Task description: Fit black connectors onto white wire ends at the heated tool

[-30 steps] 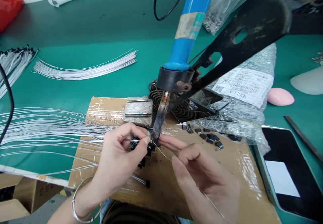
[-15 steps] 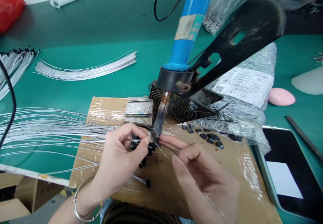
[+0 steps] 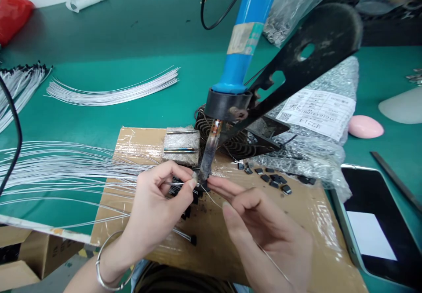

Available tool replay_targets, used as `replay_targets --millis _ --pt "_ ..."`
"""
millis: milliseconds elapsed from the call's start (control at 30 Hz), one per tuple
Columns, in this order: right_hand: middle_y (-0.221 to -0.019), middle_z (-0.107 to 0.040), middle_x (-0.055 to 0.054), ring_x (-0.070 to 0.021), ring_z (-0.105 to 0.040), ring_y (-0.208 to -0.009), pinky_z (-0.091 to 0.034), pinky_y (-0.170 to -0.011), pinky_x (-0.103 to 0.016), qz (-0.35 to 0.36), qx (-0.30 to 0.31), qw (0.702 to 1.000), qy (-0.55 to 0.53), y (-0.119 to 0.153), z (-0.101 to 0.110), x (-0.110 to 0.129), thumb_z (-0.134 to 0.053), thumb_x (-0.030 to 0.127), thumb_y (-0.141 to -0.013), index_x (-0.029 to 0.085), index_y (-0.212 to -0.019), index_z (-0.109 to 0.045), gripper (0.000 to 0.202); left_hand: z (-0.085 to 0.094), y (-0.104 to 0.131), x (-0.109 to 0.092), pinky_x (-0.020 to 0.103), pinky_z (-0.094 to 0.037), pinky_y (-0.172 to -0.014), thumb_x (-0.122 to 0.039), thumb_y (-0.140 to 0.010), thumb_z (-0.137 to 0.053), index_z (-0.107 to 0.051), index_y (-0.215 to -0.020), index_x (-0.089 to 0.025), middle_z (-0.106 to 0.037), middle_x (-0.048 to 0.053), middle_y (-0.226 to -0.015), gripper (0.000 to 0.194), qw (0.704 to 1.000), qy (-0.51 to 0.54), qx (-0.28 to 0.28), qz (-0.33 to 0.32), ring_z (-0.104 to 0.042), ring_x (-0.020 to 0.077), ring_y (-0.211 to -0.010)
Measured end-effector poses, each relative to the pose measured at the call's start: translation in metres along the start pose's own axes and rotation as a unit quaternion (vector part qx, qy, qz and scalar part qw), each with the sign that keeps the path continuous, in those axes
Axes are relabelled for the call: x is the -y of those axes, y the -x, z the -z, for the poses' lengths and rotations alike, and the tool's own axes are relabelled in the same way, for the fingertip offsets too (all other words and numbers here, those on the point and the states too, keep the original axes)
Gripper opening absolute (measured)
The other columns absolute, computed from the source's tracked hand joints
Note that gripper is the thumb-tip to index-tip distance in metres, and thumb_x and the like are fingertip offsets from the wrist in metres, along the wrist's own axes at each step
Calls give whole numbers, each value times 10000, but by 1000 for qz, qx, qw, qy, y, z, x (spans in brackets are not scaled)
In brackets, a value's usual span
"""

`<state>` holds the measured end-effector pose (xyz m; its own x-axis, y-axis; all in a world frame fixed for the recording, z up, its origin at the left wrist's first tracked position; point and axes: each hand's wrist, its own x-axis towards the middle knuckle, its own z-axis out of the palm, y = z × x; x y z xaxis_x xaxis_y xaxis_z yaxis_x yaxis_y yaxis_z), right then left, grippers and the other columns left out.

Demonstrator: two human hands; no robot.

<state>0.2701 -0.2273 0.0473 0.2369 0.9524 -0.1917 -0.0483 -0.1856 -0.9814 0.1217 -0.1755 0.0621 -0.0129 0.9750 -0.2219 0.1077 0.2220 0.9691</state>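
A blue-handled soldering iron (image 3: 238,60) is clamped in a black metal bracket (image 3: 316,51), its dark tip (image 3: 208,154) pointing down. Just left of the tip's end, my left hand (image 3: 161,209) pinches a thin white wire (image 3: 176,183) between thumb and fingers. My right hand (image 3: 267,227) is closed on a thin strand of solder wire (image 3: 213,199), which runs across the palm and up to the tip. The right fingertips reach beside the tip's lower end. The exact joint there is too small and partly hidden by my fingers.
White wires (image 3: 75,167) fan in from the left over a cardboard sheet (image 3: 280,258). Small black connectors (image 3: 277,179) lie right of the tip. A phone (image 3: 372,222), bubble-wrap package (image 3: 316,112) and pink egg-shaped object (image 3: 365,126) stand right. Another wire bundle (image 3: 115,96) lies behind.
Both hands stay almost in place at the iron's tip. My right thumb has shifted very slightly to the left along the solder wire.
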Motion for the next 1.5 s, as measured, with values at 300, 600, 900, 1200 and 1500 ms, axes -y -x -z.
replay_targets --millis 300,600,900,1200,1500 --pt "-1183 -839 -10 -175 -793 -1122 -580 -1023 -246 14 -5 1000 9 -1 0 -2 -689 291 -995 263 -753 -593 262 -1 -1 2 196 -538 -670 -129 -813 -727 -704 -731 -183 -802 20 -791 100 1000 -1 2 -1 -718 127 -732" --pt "-1175 -842 0 -156 -802 -1112 -580 -1027 -216 13 -4 1000 7 0 -1 0 -703 268 -990 259 -756 -603 254 0 2 2 204 -536 -659 -141 -820 -717 -704 -732 -181 -789 20 -779 97 1000 -13 -3 -10 -709 130 -712" --pt "-1187 -841 -14 -170 -795 -1137 -585 -1029 -235 15 -6 1000 7 0 0 -2 -690 278 -997 262 -757 -604 255 -1 0 2 202 -533 -652 -141 -814 -714 -704 -719 -176 -796 28 -778 101 1000 -18 -7 -16 -709 131 -708" --pt "-1160 -847 -28 -178 -807 -1089 -601 -995 -243 17 -18 1000 15 0 -2 -3 -701 286 -979 253 -753 -601 250 -1 0 3 197 -546 -667 -137 -810 -720 -712 -720 -174 -800 31 -785 98 1000 -15 -6 -11 -721 133 -725" --pt "-1155 -847 -35 -183 -809 -1069 -608 -970 -249 26 -17 999 28 -1 -2 -2 -710 285 -972 250 -740 -605 257 1 0 3 196 -544 -663 -155 -814 -728 -707 -726 -179 -807 30 -794 94 1000 -23 -5 -11 -728 133 -726"
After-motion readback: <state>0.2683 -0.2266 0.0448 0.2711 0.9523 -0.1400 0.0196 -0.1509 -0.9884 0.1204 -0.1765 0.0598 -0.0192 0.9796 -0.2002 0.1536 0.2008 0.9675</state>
